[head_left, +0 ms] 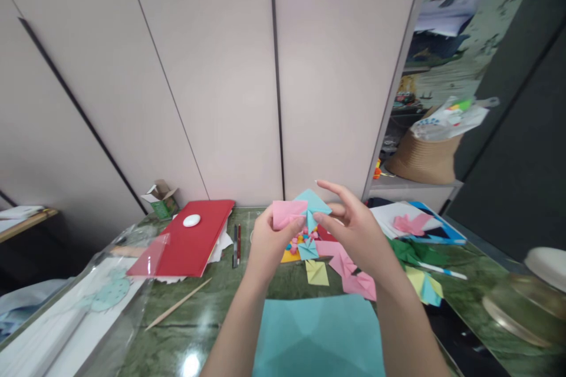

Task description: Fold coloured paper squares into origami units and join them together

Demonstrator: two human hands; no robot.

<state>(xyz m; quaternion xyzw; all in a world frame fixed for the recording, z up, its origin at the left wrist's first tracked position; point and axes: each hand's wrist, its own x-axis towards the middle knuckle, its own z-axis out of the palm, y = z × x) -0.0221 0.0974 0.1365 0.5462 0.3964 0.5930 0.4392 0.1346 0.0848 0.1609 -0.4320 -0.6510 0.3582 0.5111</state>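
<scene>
My left hand [275, 241] pinches a folded pink paper piece [288, 211] between thumb and fingers. Against it sits a folded light-blue paper piece [312, 203], gripped by my right hand [351, 224] with thumb and lower fingers while its index finger points up and away. The two pieces meet or overlap in the middle; how they join cannot be made out. Below them lie a small blue folded square [308, 250], a yellow folded square [317, 273] and pink folded papers [354, 274]. A large teal sheet [318, 330] lies between my forearms.
A red folder [190, 241] with a white round object [191, 221], a wooden stick [179, 304] and pens [237, 245] lie on the left. To the right stand a lidded jar [526, 300], a dark flat object [460, 341] and green paper [418, 251]. Cabinet doors [221, 82] rise behind the table.
</scene>
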